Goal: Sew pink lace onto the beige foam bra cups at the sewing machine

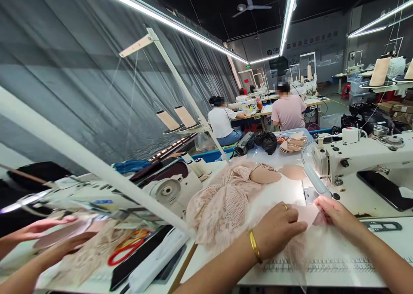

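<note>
My left hand [277, 227], with a gold bangle and a ring, is closed on a pale pink fabric piece [306, 214] lying on the white sewing table [338, 264]. My right hand [334, 214] pinches the same piece from the right, just in front of the sewing machine's needle area [311, 194]. A heap of pink lace [222, 203] lies left of my hands. Beige bra cups [264, 173] sit behind it.
The white sewing machine [361, 154] stands at right, with a black phone [385, 190] on its bed. Another person's hands [48, 238] work at far left beside a second machine [167, 186]. A stack of cups [292, 143] lies behind. Two seated workers [288, 111] face away.
</note>
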`<state>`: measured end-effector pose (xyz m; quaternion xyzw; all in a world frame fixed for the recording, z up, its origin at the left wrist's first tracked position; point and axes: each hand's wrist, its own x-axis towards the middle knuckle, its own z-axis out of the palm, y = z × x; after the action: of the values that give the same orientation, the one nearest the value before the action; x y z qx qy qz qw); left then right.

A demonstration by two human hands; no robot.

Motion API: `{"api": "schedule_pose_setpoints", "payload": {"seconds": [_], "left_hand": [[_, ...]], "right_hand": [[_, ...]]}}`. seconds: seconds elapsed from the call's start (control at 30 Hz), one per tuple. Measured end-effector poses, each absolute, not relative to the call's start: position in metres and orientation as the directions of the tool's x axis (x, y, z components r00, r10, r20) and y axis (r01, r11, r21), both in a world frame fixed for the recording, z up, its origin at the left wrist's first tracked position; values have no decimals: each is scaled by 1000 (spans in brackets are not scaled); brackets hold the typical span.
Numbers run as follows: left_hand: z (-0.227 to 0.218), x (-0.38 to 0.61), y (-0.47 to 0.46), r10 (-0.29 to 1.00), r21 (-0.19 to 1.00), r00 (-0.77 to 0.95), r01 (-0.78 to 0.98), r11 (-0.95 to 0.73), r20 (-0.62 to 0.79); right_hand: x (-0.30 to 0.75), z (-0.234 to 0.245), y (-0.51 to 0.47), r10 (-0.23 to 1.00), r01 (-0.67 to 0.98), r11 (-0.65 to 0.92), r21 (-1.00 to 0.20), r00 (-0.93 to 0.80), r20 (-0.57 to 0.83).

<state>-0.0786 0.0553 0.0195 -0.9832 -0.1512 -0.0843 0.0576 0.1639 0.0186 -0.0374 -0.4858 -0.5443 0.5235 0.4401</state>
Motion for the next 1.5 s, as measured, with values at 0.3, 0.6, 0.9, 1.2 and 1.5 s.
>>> {"api": "schedule_pose_setpoints", "payload": {"seconds": [0.3,0.6,0.9,1.2,1.5], "left_hand": [[31,-54,69,472,503,812,266,-822,342],[46,-55,80,494,392,777,344,-853,391],[11,-65,54,225,-293,946,290,-911,235],[-7,-13,93,370,-141,929,363,-921,-20],[-19,-21,91,276,-80,941,296,-952,197]], "right_hand": [[159,-16,-12,973,297,152,-943,-211,91],[166,5,-33,589,741,590,-321,-122,799],[180,-53,8,687,726,645,-239,-413,598],[209,-41,26,649,637,743,-206,-611,453],[223,-36,18,735,700,677,-228,-620,276]]}}
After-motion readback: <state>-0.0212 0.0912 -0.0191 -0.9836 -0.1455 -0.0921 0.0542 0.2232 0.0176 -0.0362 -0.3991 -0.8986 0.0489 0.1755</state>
